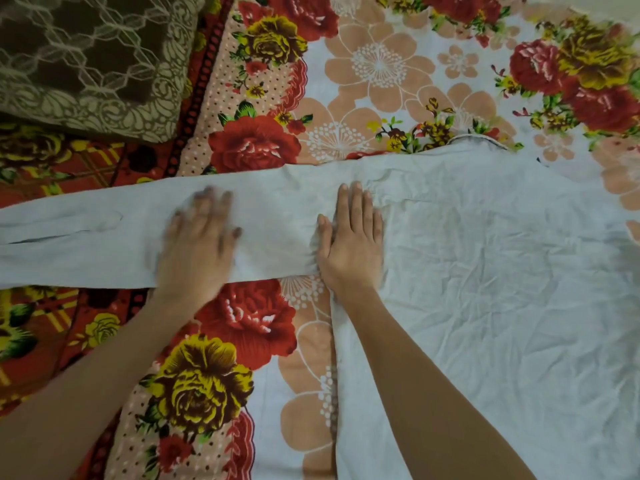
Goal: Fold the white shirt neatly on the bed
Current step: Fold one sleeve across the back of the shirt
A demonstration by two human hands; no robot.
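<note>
White shirt [485,271] lies under both flat, open palms: left hand [199,237] on sleeve, right hand [351,237] beside it.

Bare floral bedsheet [381,64] beyond the white shirt [485,271]; brown pillow [86,57] blocks far left.

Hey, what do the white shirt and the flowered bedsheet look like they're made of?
The white shirt looks like thin woven cotton or a cotton blend, matte, judging by its many fine crumples. The flowered bedsheet seems a smooth printed woven fabric, cotton or polyester, with a flat finish. Neither fibre can be confirmed by sight.
</note>
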